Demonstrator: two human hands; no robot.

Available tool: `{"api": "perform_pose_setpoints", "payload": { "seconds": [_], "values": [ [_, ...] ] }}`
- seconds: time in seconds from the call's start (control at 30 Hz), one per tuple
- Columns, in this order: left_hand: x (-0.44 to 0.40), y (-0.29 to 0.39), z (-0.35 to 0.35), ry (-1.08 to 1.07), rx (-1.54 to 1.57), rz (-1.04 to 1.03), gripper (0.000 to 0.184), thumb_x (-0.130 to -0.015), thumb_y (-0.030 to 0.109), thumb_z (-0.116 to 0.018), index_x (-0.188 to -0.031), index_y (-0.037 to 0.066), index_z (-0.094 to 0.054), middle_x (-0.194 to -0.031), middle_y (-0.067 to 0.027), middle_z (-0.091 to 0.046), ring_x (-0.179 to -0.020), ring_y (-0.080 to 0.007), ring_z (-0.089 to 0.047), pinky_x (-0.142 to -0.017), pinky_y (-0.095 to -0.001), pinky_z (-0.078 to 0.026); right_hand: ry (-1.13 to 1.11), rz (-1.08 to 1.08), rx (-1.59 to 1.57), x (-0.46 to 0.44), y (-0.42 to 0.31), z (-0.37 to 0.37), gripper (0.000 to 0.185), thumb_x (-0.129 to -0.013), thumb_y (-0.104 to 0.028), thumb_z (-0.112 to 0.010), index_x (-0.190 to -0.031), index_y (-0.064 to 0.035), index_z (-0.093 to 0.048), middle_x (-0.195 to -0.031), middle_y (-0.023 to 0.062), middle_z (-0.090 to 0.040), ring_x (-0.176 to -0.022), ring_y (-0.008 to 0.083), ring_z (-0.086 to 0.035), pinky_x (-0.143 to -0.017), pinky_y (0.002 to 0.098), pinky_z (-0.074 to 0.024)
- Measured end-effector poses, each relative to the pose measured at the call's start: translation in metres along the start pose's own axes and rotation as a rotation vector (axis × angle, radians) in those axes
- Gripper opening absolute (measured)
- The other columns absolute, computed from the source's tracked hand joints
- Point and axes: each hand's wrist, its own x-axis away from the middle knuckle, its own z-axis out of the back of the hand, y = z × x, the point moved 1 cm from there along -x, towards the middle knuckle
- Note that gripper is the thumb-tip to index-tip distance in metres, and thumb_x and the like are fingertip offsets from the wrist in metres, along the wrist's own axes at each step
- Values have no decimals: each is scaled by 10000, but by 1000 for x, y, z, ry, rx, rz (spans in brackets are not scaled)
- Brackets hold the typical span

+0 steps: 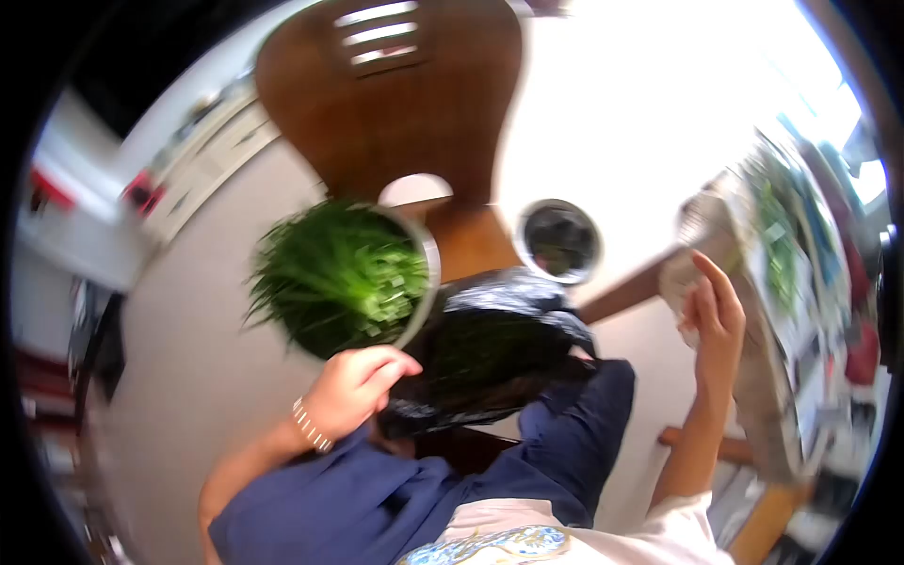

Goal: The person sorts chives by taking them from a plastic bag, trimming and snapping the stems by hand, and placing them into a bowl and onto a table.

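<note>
A round pale bowl heaped with long green leafy stalks stands on the wooden chair seat. Below its rim, my left hand has its fingers bent and pressed together beside a black plastic bag; whatever is between them is too small to tell. Dark green bits lie inside the bag, which spreads open over my lap. Raised at the right, near the table edge, my right hand has its index finger stretched out and the other fingers partly curled, with nothing visible in it.
The brown chair back rises ahead. A round bin with a dark liner stands right of the seat. At the right, a cluttered table holds more green stalks. Pale drawers stand at the upper left.
</note>
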Motion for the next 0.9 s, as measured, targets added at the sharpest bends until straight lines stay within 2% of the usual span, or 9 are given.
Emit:
{"api": "perform_pose_setpoints", "payload": {
  "seconds": [0.03,0.37,0.43,0.53,0.6,0.63,0.73,0.83,0.9],
  "values": [
    [7,15,0,-48,52,130,210,-868,122,-439,-993,27,-580,-575,-23,-547,-482,-55,-495,-468,-216,-406,37,19,57,-2,-6,12,278,-892,-90,-431,-1138,9,-515,-591,-21,-441,-494,35,-382,-451,166,-329],
    [16,31,-18,-35,213,-105,345,-832,52,-437,-1162,-47,-417,-623,-68,-547,-580,-133,-556,-606,-243,-463,535,105,713,-80,11,198,209,-821,-160,-534,-930,-19,-644,-561,25,-543,-466,68,-434,-446,252,-335],
    [16,37,-20,-39,242,-34,354,-832,54,-447,-1168,-51,-408,-636,-80,-556,-599,-141,-561,-631,-255,-475,510,74,918,-102,14,220,252,-800,-218,-563,-930,-18,-644,-694,122,-639,-651,210,-615,-618,302,-453],
    [16,37,-22,-58,193,-22,335,-834,59,-459,-1150,-49,-425,-657,-84,-560,-618,-138,-563,-628,-252,-472,455,-6,1108,-114,9,218,323,-798,-255,-564,-1017,-22,-606,-865,159,-632,-825,282,-611,-728,345,-460],
    [12,29,-20,-35,172,-36,309,-826,43,-445,-1120,-52,-453,-648,-78,-574,-606,-115,-565,-609,-229,-458,720,59,1338,-107,7,195,396,-803,-270,-558,-1122,-37,-542,-995,166,-578,-894,310,-582,-751,363,-455],
    [11,23,-19,-6,153,-48,288,-818,28,-431,-1090,-55,-480,-638,-72,-588,-595,-92,-567,-590,-207,-443,743,285,1303,-98,7,178,411,-804,-274,-555,-1151,-59,-513,-1041,160,-531,-847,308,-573,-717,376,-452],
    [10,35,-21,-39,5,-4,223,-839,47,-453,-1033,-36,-525,-655,-64,-598,-609,-104,-572,-599,-230,-451,336,275,743,-30,-17,60,191,-779,-38,-543,-963,-51,-591,-740,62,-562,-604,150,-515,-559,302,-425],
    [0,28,-28,-111,-123,-28,191,-848,90,-481,-993,3,-569,-686,-71,-614,-616,-110,-585,-584,-232,-453,-609,457,422,31,33,-28,182,-704,2,-548,-873,-44,-598,-761,96,-572,-694,276,-551,-640,344,-457],
    [-8,26,-36,-190,-158,-119,206,-847,97,-485,-1008,-9,-556,-781,-84,-626,-686,-133,-596,-635,-255,-469,-964,378,343,59,74,-76,188,-754,-19,-545,-936,-23,-593,-835,131,-575,-797,286,-553,-703,363,-453]
  ]
}}
